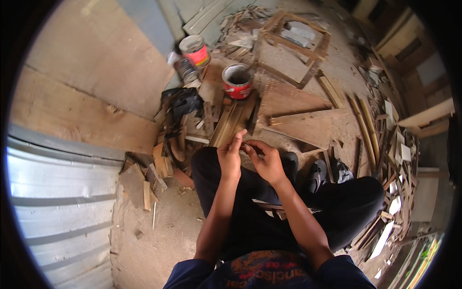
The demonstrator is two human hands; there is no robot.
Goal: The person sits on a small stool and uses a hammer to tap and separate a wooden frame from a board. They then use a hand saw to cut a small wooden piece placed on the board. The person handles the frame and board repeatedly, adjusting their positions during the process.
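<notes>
My left hand (230, 158) is raised over my lap, its fingers pointing away from me and pressed together. Close beside it, my right hand (265, 163) has its fingers curled in a pinch. The fingertips of both hands meet around something small, thin and dark, too small to name. Just beyond the hands, a grooved length of wood (225, 126) runs away from me along the ground. A red paint can (237, 88) with a grey-smeared rim stands at its far end.
Another can (195, 52), a tipped dark tin (187, 71) and a black plastic bag (185, 102) lie at the far left. Wooden boards (299, 114) and a wooden frame (269, 50) lie ahead. Scrap wood covers the right side; corrugated metal (60, 207) stands at left.
</notes>
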